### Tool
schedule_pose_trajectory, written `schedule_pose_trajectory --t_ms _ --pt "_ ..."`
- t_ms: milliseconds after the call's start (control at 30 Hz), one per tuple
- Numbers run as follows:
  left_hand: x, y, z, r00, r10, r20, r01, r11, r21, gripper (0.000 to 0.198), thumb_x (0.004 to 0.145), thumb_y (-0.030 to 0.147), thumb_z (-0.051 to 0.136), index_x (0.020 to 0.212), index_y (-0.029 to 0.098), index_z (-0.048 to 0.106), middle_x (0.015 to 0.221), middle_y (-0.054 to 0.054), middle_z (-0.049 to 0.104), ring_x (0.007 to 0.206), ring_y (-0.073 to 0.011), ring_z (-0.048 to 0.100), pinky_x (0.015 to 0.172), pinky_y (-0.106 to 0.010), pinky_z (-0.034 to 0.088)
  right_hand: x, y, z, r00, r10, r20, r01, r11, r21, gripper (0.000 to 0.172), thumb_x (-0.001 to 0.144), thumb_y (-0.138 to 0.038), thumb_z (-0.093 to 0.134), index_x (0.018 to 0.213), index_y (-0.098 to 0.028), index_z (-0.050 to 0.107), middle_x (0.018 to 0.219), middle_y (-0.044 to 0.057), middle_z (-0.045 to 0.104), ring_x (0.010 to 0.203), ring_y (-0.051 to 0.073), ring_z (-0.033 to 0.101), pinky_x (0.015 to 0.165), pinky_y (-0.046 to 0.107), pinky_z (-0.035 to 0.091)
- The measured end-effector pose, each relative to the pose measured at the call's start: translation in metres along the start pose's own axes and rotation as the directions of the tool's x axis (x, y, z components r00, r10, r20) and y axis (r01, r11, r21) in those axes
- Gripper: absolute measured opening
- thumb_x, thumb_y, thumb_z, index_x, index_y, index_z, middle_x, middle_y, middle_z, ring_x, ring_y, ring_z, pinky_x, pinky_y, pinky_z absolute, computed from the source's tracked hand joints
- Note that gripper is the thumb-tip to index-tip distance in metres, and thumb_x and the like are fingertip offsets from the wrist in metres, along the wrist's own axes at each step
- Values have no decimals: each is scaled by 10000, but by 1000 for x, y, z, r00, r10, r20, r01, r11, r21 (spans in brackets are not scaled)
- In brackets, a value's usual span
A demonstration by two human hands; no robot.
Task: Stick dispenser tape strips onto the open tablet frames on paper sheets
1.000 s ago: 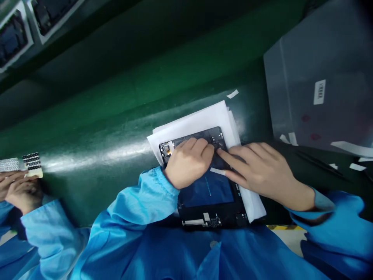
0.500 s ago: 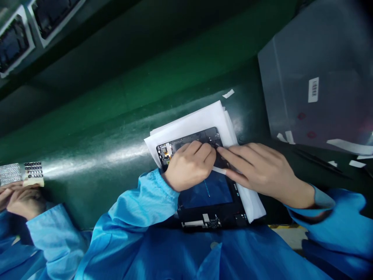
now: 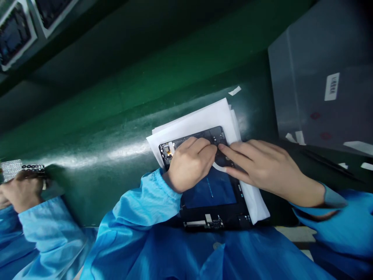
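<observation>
A dark green conveyor belt point(image 3: 110, 128) fills most of the view, with a grey box point(image 3: 320, 77) bearing a barcode label at the far right. On the belt, just in front of the person, lies a stack of white sheets point(image 3: 204, 118), and on top of it an opened black device point(image 3: 212, 194) with a blue panel in its middle (its lower edge shows small connectors). The right hand point(image 3: 262, 169) lies flat and loosely spread over the upper part of the device, index finger stretched out and pressing down near the upper edge. The left hand point(image 3: 190, 165) is curled, its fingers bent over the same upper part, their tips meeting the right index finger; neither hand visibly clasps anything. A small white strip point(image 3: 219, 168) sits on the device just below where the fingers meet. At the far left a co-worker's hand point(image 3: 21, 190) touches a sheet of small dark parts point(image 3: 25, 168).
</observation>
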State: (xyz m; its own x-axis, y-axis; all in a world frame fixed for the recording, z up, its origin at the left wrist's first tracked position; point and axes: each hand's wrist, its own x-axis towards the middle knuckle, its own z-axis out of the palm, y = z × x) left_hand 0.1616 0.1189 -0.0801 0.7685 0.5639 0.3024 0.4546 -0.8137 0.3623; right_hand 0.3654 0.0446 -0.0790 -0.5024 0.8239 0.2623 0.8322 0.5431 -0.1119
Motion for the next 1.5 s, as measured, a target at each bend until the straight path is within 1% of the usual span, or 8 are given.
schedule_pose_trajectory --t_ms 133,267,567,767,933,1200,1367,1500 --pt "-1 3 -3 993 114 -33 -110 987 120 174 977 101 539 901 101 695 870 -70 703 798 -187 640 737 -311 547 2 -4 -4 999 -36 21 38 995 -91 456 941 -356 624 1268 -38 610 897 77 690 748 187 538 668 357 372" --pt "-7 7 -10 974 227 15 -223 940 259 196 988 127 528 1024 75 714 1077 -115 734 1026 -245 670 915 -384 551 1 -2 1 1000 -17 -11 17 1000 -26 460 939 -379 627 1256 -47 595 946 90 698 755 194 548 680 348 399" --pt "-17 7 -7 979 206 -9 -197 949 245 195 976 165 579 1062 72 727 1127 -104 741 1060 -246 677 957 -370 551 1 0 9 997 26 -71 -18 993 116 392 900 -315 681 1215 -105 579 958 102 696 795 214 619 728 356 480" --pt "-21 6 0 979 199 -41 -185 957 224 204 975 169 582 1081 67 724 1147 -103 734 1068 -247 673 956 -366 541 7 -3 -6 996 41 -76 -32 992 122 303 899 -271 684 1146 -114 607 934 109 700 805 214 647 733 347 517" --pt "-23 7 4 979 197 -52 -179 955 237 208 979 165 567 1079 73 723 1147 -100 730 1077 -243 670 972 -365 530 3 -3 -16 971 93 -222 -102 994 -32 354 816 -127 752 1153 -148 647 917 66 717 758 155 640 683 275 498" --pt "-22 7 6 976 188 -107 -157 955 251 204 974 161 571 1064 71 731 1112 -88 740 1056 -231 677 962 -352 537 11 -9 0 997 -6 -80 -11 976 -216 229 876 -153 686 1103 -126 691 854 31 705 686 140 543 594 287 395" --pt "-22 8 7 980 177 -87 -151 957 248 225 987 166 547 1079 71 729 1110 -91 739 1066 -228 674 971 -351 539 13 -15 -7 1000 -3 -13 0 966 -258 246 895 -142 654 1140 -140 682 887 32 688 730 155 509 612 297 362" --pt "-23 8 7 983 176 -48 -159 956 245 252 999 160 519 1121 66 718 1145 -101 732 1089 -232 671 991 -358 538 20 -26 -17 991 -17 131 66 920 -386 177 909 -121 602 1057 -99 697 728 30 577 695 171 457 613 312 338"
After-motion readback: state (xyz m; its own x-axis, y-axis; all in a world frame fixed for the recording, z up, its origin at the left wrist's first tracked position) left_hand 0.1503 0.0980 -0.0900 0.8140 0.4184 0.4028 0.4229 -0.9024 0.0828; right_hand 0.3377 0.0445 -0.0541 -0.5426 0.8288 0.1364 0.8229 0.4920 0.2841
